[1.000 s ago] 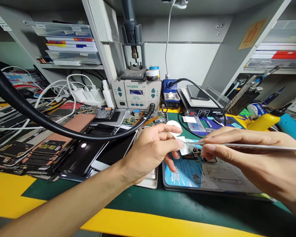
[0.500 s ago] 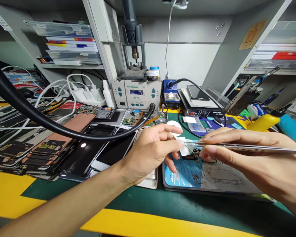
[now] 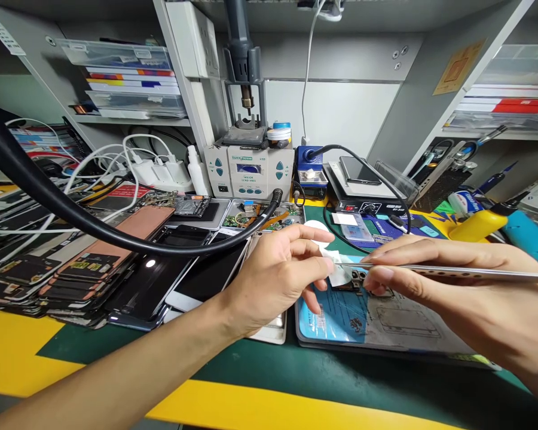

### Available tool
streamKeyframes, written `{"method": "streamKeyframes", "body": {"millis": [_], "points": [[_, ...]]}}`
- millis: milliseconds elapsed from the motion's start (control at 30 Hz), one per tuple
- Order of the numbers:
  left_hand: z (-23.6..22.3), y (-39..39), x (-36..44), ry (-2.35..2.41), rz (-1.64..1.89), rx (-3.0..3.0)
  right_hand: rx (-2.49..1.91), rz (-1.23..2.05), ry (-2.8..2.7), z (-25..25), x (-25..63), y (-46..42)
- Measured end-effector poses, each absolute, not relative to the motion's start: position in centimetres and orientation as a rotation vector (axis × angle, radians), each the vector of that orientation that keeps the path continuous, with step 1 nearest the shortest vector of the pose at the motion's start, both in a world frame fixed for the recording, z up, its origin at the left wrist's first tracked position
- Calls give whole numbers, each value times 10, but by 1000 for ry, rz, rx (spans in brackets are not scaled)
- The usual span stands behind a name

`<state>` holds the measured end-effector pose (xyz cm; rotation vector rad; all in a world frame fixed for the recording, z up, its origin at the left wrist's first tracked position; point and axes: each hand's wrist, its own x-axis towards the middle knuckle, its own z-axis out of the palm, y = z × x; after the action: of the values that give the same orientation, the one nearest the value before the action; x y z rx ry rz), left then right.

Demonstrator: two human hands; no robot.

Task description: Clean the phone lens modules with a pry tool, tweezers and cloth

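Between the thumb and fingers of my left hand (image 3: 287, 272) is a small white wipe (image 3: 341, 276). My right hand (image 3: 448, 280) is closed around long metal tweezers (image 3: 479, 273), pinched between thumb and forefinger. Their tips point left and reach the wipe beside my left thumb. Whether they grip anything there is too small to tell. Just below the wipe, small dark camera modules (image 3: 357, 277) lie on a blue and grey printed package (image 3: 334, 313), partly hidden by my right fingers. Behind my left fingertips is a round white pad (image 3: 319, 232).
A thick black hose (image 3: 161, 248) arches across the left side to a hot-air station (image 3: 246, 173). Stacked phone parts (image 3: 94, 263) cover the left of the bench. A heating plate (image 3: 367, 206) with a phone on it stands behind my right hand, near a yellow bottle (image 3: 477, 224).
The tweezers have rolled slightly in my right fingers, and their tips shift a little against the wipe. My left hand stays nearly still. The view has tilted very slightly.
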<state>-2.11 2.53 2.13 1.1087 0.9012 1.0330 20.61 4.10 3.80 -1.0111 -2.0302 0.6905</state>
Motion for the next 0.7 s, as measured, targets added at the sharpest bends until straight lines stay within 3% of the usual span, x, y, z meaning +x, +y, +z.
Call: {"method": "streamKeyframes", "body": {"millis": [700], "points": [[17,25,-22,899,1055,1131,-1023,557,-1938,30,201,37]]}}
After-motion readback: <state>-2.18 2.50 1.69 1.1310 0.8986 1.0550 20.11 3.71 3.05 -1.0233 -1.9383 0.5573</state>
